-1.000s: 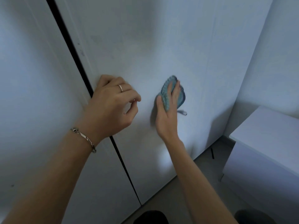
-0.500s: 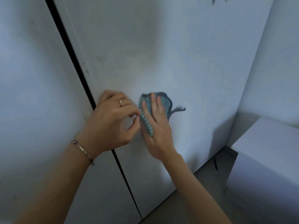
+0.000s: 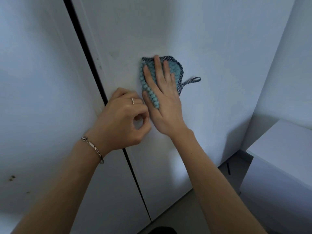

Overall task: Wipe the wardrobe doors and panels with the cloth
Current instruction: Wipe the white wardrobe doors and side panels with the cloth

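Right now the right hand lay flat on the teal cloth, fingers straight and slightly spread, pressing it against the white right-hand wardrobe door. Cloth had a dark dotted trim, and a hanging loop stuck out on its right side. Left hand sat just beside the right one, at the door's edge by the dark gap between doors, fingers curled, thumb and fingertips close together; cannot tell if they pinched anything. Ring on one finger, bracelet on the wrist. Left door had small brown marks low down. White cabinet stood at the lower right.
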The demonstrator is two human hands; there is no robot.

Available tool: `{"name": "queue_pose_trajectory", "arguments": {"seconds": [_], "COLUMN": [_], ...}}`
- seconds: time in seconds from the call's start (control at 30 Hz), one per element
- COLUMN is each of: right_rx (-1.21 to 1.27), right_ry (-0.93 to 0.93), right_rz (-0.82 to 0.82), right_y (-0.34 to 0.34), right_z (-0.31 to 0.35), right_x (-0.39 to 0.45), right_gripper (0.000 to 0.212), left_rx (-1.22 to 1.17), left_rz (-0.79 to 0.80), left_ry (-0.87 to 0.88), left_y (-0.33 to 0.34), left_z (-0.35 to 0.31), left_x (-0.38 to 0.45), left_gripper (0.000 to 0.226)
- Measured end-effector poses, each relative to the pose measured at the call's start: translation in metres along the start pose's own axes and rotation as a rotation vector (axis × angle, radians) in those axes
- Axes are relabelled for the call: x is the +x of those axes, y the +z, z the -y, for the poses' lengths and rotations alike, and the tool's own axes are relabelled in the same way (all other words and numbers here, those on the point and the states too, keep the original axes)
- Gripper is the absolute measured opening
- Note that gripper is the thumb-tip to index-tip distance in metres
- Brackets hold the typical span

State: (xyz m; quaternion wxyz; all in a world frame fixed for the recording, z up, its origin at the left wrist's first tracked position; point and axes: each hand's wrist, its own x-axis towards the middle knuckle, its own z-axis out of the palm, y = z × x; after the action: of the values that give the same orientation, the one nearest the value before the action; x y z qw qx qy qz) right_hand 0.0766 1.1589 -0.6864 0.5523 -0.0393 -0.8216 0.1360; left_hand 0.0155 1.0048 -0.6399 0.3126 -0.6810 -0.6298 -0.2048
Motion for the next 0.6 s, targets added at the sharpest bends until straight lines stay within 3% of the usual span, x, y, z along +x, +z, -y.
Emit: {"name": "queue_pose_trajectory", "arguments": {"seconds": [0.17, 0.33, 0.5, 0.6], "right_rx": [-0.004, 0.066, 0.455, 0.536], "right_ry": [0.062, 0.277, 0.763, 0.846], "right_rz": [-0.034, -0.016, -0.062, -0.073], "right_y": [0.007, 0.04, 0.072, 0.065], "right_z": [-0.008, -0.025, 0.005, 0.009], "right_x": [-0.017, -0.112, -0.197, -0.183], "right_gripper": [0.057, 0.063, 0.07, 0.066], "left_rx": [0.016, 0.034, 0.096, 0.126], "left_rz": [0.017, -0.003, -0.049, -0.067], "left_ry": [-0.001, 0.011, 0.016, 0.045], "left_y": [0.0, 0.001, 0.009, 0.012], "left_z": [0.001, 0.002, 0.001, 0.005], "left_x": [0.0, -0.003, -0.004, -0.004], "left_gripper": [0.022, 0.019, 0.02, 0.014]}}
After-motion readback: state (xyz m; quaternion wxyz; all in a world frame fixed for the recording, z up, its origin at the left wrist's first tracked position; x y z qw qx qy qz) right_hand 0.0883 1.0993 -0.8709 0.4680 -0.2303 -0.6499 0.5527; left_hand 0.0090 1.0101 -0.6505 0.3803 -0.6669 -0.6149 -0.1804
